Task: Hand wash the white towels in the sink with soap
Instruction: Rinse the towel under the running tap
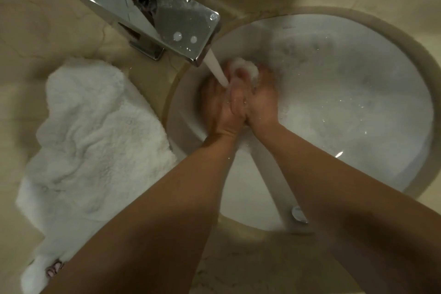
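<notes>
Both hands are pressed together inside the white sink [358,93], under the stream of water [217,69] that falls from the square chrome faucet [167,19]. The left hand [218,105] lies with its back up and its fingers bent around a small white wad of wet towel [247,68], which pokes out beyond the fingertips toward the far side of the basin. The right hand [260,100] is cupped against the left, its fingers curled around the same wad from the other side, so the cloth is squeezed between the two. The water lands on the place where the hands meet and runs over the knuckles. Whether there is soap on the cloth cannot be told; the bundle looks pale and blurred.

The basin holds shallow, cloudy water with glints of light on its right half. A round metal fitting [298,213] shows on the near wall of the basin, between the two forearms.

A second towel [95,141], dry-looking, white and fluffy, lies crumpled on the beige stone counter [35,43] to the left of the sink, its right edge reaching just to the basin rim and its near end running under the left forearm. A small pinkish thing [54,267] lies on this towel near the counter's front edge; it is too small to make out
</notes>
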Available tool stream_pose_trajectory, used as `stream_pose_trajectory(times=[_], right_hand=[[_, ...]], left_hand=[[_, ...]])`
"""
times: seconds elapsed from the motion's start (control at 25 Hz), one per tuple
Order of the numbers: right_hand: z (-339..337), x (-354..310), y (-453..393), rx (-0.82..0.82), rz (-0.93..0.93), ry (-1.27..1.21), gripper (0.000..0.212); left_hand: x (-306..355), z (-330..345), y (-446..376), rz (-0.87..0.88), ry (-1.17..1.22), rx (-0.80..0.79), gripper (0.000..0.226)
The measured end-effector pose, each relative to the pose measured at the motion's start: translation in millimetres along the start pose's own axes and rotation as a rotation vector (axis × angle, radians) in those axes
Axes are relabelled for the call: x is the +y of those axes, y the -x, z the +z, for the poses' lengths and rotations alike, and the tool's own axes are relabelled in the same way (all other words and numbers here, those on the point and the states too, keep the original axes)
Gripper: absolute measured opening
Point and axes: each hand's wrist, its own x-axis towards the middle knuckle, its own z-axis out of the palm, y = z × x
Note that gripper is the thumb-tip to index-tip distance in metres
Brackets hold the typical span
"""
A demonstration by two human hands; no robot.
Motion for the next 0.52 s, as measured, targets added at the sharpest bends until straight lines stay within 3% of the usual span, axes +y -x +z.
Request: stream_pose_trajectory(times=[0.12,0.2,0.28,0.4,0.52], right_hand=[[-4.1,-0.8,-17.6,-0.074,-0.070,0.211,0.065],[-4.3,4.5,-32.3,-0.107,-0.028,0.280,0.048],[-2.6,11.4,-42.0,-0.098,-0.014,0.336,0.036],[-1.7,13.7,-48.0,-0.064,-0.084,0.337,0.035],[-3.6,9.6,-50.3,-0.133,-0.149,0.476,0.039]], left_hand=[[-4.7,5.9,-11.2,0.045,-0.008,0.083,0.061],[-0.3,6.9,-13.1,0.027,-0.115,0.124,0.068],[7.2,8.7,-12.0,-0.020,-0.219,0.128,0.062],[14.1,7.4,-12.3,0.050,-0.276,0.144,0.050],[12.8,6.8,-15.9,0.093,-0.284,0.181,0.040]])
